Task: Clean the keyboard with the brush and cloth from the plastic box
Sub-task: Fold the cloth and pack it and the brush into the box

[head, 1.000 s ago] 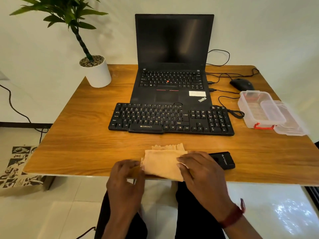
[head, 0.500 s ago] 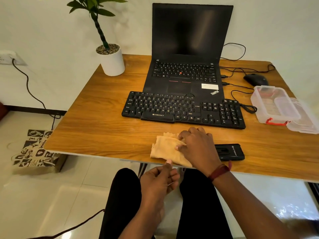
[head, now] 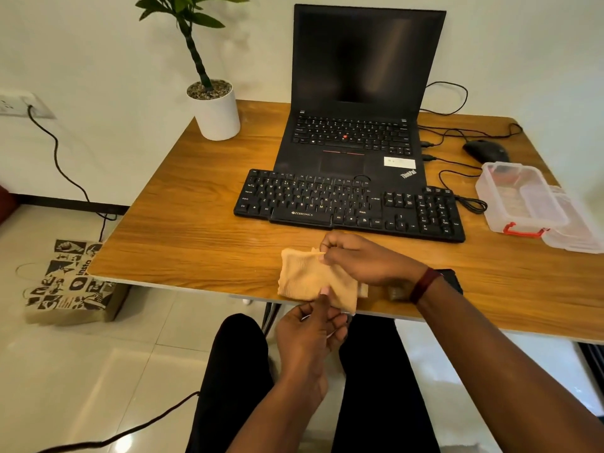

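Cloth (head: 305, 276) at table (head: 196, 250) edge
Right hand (head: 359, 259) pinches it; left hand (head: 310, 328) grip unclear. Overhanging, it could slide off.

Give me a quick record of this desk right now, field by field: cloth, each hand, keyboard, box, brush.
cloth: beige woven cloth, folded, at the wooden table's near edge, partly overhanging
right: right hand pinches the cloth's far corner
left: left hand below the table edge, one fingertip on the cloth's near side; grip unclear
keyboard: black wired keyboard, untouched, before the open black laptop
box: clear plastic box with red latch, open, lid beside it
brush: not identifiable
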